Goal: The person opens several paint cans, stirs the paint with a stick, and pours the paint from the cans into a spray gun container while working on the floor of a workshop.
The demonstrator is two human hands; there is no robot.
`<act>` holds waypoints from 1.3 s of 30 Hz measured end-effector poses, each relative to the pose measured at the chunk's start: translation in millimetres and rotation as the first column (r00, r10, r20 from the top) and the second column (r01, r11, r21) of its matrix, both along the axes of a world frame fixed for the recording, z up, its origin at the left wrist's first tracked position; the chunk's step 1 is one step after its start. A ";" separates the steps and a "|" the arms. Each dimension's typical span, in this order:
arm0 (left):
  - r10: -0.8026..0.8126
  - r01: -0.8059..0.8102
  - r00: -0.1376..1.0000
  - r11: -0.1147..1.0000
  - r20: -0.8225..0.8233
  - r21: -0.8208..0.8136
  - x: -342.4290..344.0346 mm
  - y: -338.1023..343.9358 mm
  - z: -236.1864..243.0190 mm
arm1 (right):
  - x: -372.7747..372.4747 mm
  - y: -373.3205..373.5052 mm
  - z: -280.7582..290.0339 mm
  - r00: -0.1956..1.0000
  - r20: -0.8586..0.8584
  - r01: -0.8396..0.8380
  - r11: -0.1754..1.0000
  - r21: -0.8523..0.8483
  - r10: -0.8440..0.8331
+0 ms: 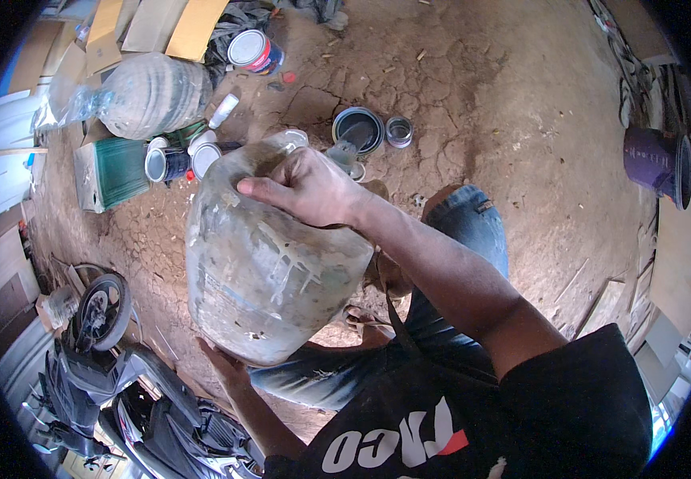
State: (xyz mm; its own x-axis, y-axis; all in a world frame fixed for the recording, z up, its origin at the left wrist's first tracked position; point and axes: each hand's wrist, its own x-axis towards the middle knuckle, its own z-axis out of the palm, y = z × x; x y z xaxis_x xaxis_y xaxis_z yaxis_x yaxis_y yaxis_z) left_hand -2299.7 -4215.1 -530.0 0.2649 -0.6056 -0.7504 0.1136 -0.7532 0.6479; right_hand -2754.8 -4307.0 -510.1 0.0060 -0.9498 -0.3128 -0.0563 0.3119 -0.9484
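A large, cloudy plastic jug (274, 271), scuffed and stained, is tilted over the dirt floor in front of me. My right hand (309, 188) is closed on its upper part, thumb pointing left. Under its near lower end my left hand (224, 366) supports the base, the fingers partly hidden by the jug. The jug's narrow neck (343, 152) points at an open dark can (357, 130) with a greyish inside. I cannot tell whether liquid is flowing. Close by the can is a small open tin (399, 132).
Left of the jug stand paint cans (166, 164), a white bottle (223, 111) and a green glass-like stack (118, 172). Beyond lie a big clear bottle (158, 94) and a lidded paint can (255, 53). A motorcycle (150, 395) stands lower left, a dark bucket (659, 166) far right.
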 end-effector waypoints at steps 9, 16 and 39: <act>-0.048 0.048 0.999 0.999 0.009 0.025 3.1 -1.0 1.3 | 0.7 -0.6 -1.1 0.999 0.033 0.005 0.999 -0.035 -0.004; -0.017 0.016 0.999 1.000 0.050 0.024 -0.9 0.5 2.5 | -1.0 -1.5 6.0 1.000 -0.004 -0.023 1.000 -0.012 0.023; 0.038 -0.093 0.937 0.985 -0.347 -0.143 -25.2 2.7 -46.3 | 44.3 6.3 39.0 0.920 -0.391 -0.083 0.953 -0.291 -0.039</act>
State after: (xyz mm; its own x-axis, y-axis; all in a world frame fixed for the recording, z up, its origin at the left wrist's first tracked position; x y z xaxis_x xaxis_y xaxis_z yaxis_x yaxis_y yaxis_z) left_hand -2324.9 -4212.4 -576.3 0.0520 -0.7114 -0.7009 0.3949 -0.6300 0.6687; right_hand -2710.5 -4300.7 -471.1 -0.0355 -0.9994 0.0013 -0.4419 0.0145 -0.8970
